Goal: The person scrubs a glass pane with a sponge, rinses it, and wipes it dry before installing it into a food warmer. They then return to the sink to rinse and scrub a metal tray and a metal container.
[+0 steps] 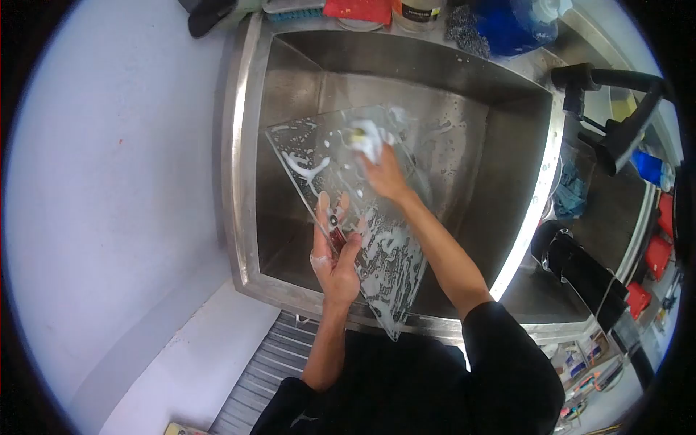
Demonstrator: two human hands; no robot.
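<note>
A clear glass panel (391, 250), streaked with soap suds, lies tilted across the sink, one corner pointing toward my body. My left hand (338, 257) grips its left edge, thumb on top and fingers seen through the glass underneath. By those fingers sits a small dark red and metal fitting (336, 235); whether it is fixed to the panel I cannot tell. On the panel's upper part, my right hand (384, 172) presses a foam-covered yellow sponge (358, 135), slightly blurred.
The steel sink (243, 159) surrounds the panel. Along its back rim stand a brush (293, 10), a red cloth (357, 9), a jar (417, 13), a steel scourer (467, 30) and a blue soap bottle (515, 29). A black faucet (616, 138) and a black cylinder (580, 264) are at right.
</note>
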